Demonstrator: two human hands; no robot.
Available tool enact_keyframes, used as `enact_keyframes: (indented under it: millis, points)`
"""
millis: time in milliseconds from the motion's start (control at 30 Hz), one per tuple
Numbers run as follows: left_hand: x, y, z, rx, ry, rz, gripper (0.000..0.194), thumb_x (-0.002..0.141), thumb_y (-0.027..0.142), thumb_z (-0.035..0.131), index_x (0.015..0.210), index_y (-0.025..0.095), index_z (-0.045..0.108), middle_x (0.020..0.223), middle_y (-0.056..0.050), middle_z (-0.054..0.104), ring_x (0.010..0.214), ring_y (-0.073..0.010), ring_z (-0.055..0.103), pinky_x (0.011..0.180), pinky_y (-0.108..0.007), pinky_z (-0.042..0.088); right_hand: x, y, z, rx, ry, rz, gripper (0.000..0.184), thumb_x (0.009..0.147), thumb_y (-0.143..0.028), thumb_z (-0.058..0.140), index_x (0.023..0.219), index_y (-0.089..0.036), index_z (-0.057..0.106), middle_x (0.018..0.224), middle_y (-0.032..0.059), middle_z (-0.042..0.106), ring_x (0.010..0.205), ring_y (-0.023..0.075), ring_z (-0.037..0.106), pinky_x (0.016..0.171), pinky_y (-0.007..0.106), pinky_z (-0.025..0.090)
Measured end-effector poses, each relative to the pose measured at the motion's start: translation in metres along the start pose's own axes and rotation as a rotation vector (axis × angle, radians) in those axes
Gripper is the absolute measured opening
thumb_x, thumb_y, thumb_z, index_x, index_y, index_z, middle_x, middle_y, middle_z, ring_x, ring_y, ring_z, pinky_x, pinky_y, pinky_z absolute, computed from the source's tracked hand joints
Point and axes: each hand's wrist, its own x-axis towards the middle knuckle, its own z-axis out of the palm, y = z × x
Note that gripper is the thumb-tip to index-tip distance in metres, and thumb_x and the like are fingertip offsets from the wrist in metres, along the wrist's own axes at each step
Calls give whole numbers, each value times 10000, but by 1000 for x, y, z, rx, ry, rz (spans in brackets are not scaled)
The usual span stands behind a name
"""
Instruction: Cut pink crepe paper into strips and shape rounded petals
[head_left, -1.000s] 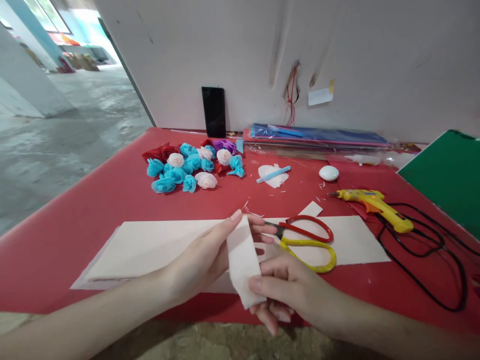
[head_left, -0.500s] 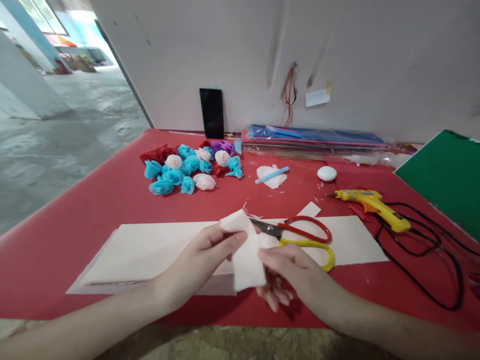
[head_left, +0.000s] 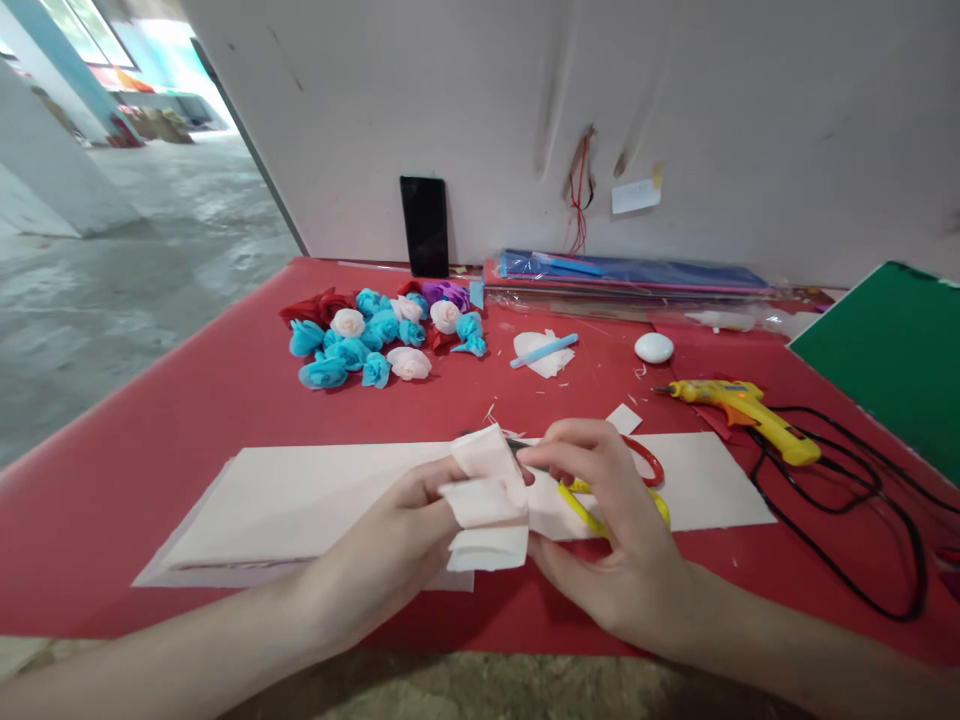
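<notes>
A small piece of cream crepe paper [head_left: 491, 505], folded in layers with loose, lifted edges, is held in front of me above the table. My left hand [head_left: 405, 540] pinches it from the left, with some fingers hidden behind the paper. My right hand [head_left: 607, 520] curves around the paper's right edge; its thumb and fingers stand apart, close to the edge. Behind that hand lie scissors [head_left: 585, 510] with one red and one yellow handle, partly covered. Underneath, a long cream paper sheet [head_left: 300, 500] lies folded on the red table.
Blue, pink, red and purple paper flowers [head_left: 375, 335] sit at the back left, a phone [head_left: 424, 228] leaning behind them. A light-blue stick [head_left: 544, 350] rests on paper scraps. To the right are a white egg-shaped object [head_left: 654, 347], a yellow glue gun [head_left: 750, 410] and its black cord [head_left: 919, 560].
The paper piece has gone from a flat strip to folded layers. My right hand has risen from its lower end to its right edge, its fingers spreading apart.
</notes>
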Motion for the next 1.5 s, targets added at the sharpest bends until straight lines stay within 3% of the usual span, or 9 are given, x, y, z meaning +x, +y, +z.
enact_keyframes:
  millis: [133, 233, 400, 567, 700, 867, 1133, 1267, 1500]
  points:
    - [0, -2, -2, -6, -5, -50, 47, 680, 186, 713, 653, 162, 682, 565, 39, 615, 491, -69, 516, 466, -146, 385, 3, -4, 0, 78, -42, 51, 295, 716, -64, 617, 972, -203, 571, 985, 24, 454, 929, 132, 495, 806, 234, 417]
    - [1, -5, -5, 106, 32, -44, 48, 681, 194, 706, 686, 157, 677, 596, 29, 614, 547, -88, 522, 508, -161, 407, 3, -6, 1, 108, -27, 102, 197, 730, -43, 590, 842, -204, 602, 937, 11, 468, 882, 117, 506, 772, 229, 413]
    - [2, -11, -11, 264, -18, 132, 158, 674, 61, 621, 693, 209, 673, 597, 54, 613, 713, -131, 556, 628, -170, 427, 4, -8, 3, 219, 14, 313, 100, 767, -114, 579, 790, -211, 585, 962, 22, 461, 899, 133, 517, 776, 249, 413]
    - [2, -15, -13, 337, 15, 129, 172, 721, 106, 622, 827, 235, 660, 679, 49, 629, 756, -139, 555, 659, -177, 434, 7, -8, 3, 363, -15, 532, 64, 760, -160, 577, 736, -219, 577, 938, 14, 495, 874, 140, 527, 694, 234, 410]
    - [2, -13, -10, 275, -10, 117, 159, 719, 132, 628, 850, 221, 608, 704, 37, 600, 699, -128, 548, 647, -191, 440, 5, -8, 2, 335, 11, 493, 91, 727, -125, 588, 719, -213, 567, 961, 11, 500, 910, 147, 536, 810, 270, 406]
    - [2, -11, -8, 350, 19, 68, 168, 731, 206, 646, 846, 200, 523, 775, 9, 602, 733, -153, 550, 653, -232, 436, 5, -12, 4, 373, -57, 414, 194, 659, -64, 608, 788, -209, 607, 1008, 44, 511, 1053, 208, 499, 873, 331, 399]
    - [2, -13, -10, 428, -50, 90, 137, 799, 295, 580, 837, 208, 482, 696, 44, 482, 615, -102, 417, 558, -205, 339, 3, -13, 9, 449, 115, 471, 132, 712, -93, 594, 740, -221, 598, 872, 15, 591, 887, 164, 558, 780, 310, 434]
    - [1, -12, -7, 434, -56, 122, 165, 792, 327, 591, 803, 190, 500, 689, 30, 496, 635, -115, 440, 585, -219, 349, 3, -11, 9, 423, 137, 490, 101, 708, -105, 591, 712, -206, 604, 818, 19, 594, 828, 165, 564, 719, 295, 447]
    - [0, -9, -7, 420, -94, 45, 87, 797, 222, 570, 839, 199, 497, 704, 37, 530, 621, -101, 465, 568, -200, 350, 6, -11, 9, 416, 188, 470, 129, 671, -69, 605, 668, -199, 604, 791, 12, 619, 783, 142, 590, 687, 252, 466]
